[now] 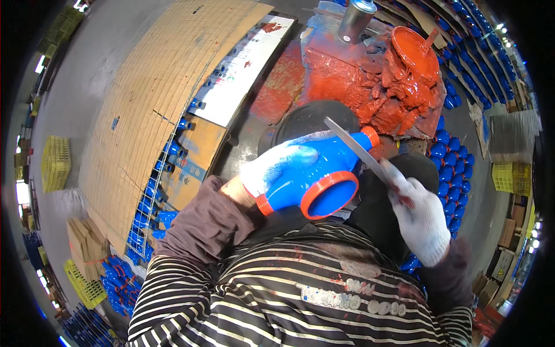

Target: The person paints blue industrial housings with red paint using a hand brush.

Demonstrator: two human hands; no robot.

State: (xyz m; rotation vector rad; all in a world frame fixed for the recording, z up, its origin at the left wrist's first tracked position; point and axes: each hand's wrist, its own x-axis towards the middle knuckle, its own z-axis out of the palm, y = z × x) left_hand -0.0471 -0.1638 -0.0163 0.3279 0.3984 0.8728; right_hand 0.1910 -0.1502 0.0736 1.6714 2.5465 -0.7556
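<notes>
My left hand (280, 166), in a white glove stained blue, is wrapped round a glossy blue valve body (315, 159) above my lap. The valve body has red threaded ends and a red ring round a wide round opening that faces me. My right hand (417, 218), in a white glove with red stains, is closed on a long flat metal blade (357, 149). The blade slants up to the left, over the valve body near its far red end. Whether it touches the surface I cannot tell. Its grip is hidden by my fingers.
Ahead is a stand (329, 75) caked in thick red paint, bearing a round tub (413, 55) of red paint with a stick in it and a spray can (357, 22). Blue valve bodies (451, 168) are stacked at right. A cardboard-covered wire rack (144, 104) stands at left.
</notes>
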